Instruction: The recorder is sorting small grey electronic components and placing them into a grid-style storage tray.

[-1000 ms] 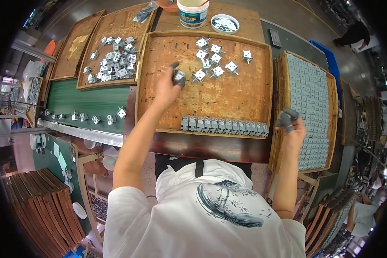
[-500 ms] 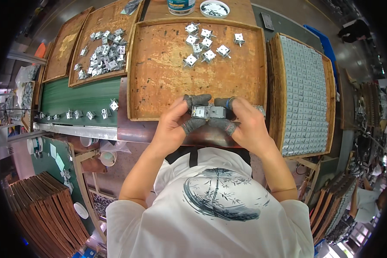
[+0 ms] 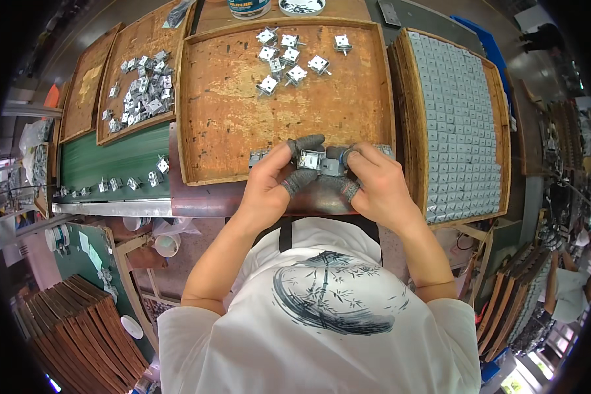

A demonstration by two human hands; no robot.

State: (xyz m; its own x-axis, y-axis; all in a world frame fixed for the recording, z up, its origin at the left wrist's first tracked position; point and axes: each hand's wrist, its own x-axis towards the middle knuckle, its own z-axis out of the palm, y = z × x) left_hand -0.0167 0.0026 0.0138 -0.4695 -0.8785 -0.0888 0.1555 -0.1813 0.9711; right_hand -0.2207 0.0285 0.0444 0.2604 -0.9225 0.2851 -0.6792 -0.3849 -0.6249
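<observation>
Over the near edge of a wooden tray (image 3: 197, 134), my left hand (image 3: 269, 180) pinches a small boxy silver metal part (image 3: 310, 159) between thumb and fingers. Grey fabric sleeves cover the fingertips of both hands. My right hand (image 3: 382, 184) grips a darker grey block (image 3: 331, 167) that butts against the silver part's right side; whether the two are joined I cannot tell. Further up the same tray lie several loose silver metal parts (image 3: 289, 58). Grey pieces (image 3: 259, 156) show along the tray's near edge, partly hidden behind my hands.
A stacked tray (image 3: 459, 125) at right holds tight rows of grey parts. At left, another wooden tray (image 3: 134, 36) carries a heap of metal parts (image 3: 148, 88). Single parts sit along a green belt (image 3: 105, 157). A tub (image 3: 248, 6) and a white dish (image 3: 302, 6) stand at the back.
The silver part has tilted in my left hand, and my fingers have shifted around both pieces. The view has moved slightly, uncovering grey pieces at the tray's near edge.
</observation>
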